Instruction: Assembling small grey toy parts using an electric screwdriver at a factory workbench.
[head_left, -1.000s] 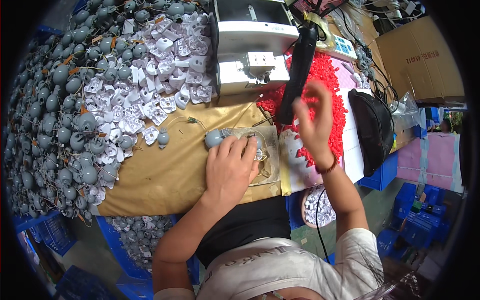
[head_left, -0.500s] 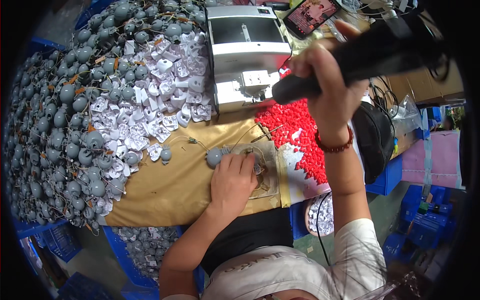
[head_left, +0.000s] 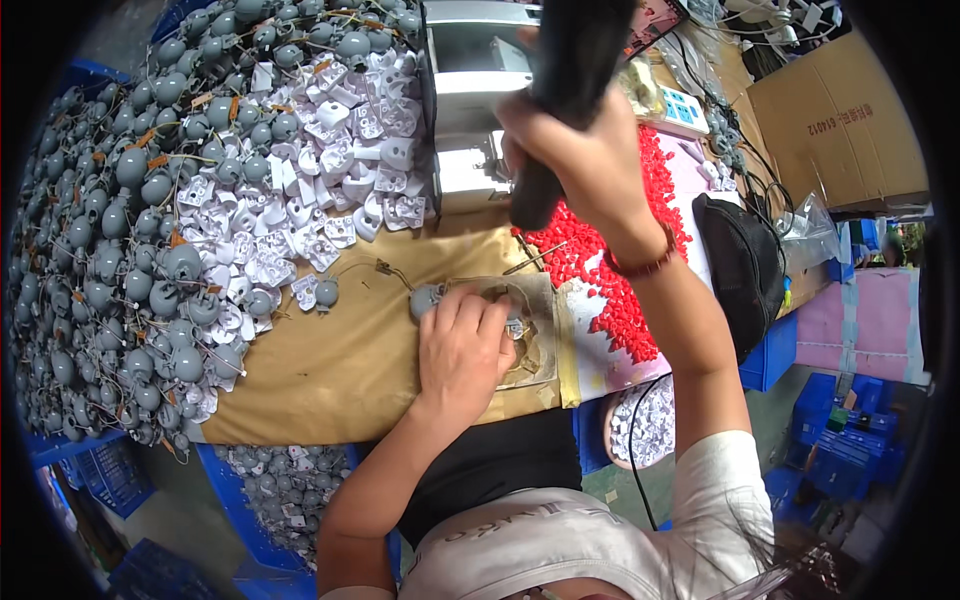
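My right hand is wrapped round a black electric screwdriver, raised above the far side of the fixture; the tool's tip cannot be made out. With bent fingers my left hand presses on a small grey plastic part in a tan fixture block, hiding much of it. Against the left fingers sits a grey round housing. A thin wire runs from there to a smaller grey piece further left.
Grey round housings with wires and white plastic pieces heap up at left. Red small parts lie right of the fixture. A metal machine stands behind. Tweezers, a black pouch and a cardboard box are nearby.
My right hand has swung the screwdriver to the left and turned it from nearly level to more upright. My left hand stays at the fixture.
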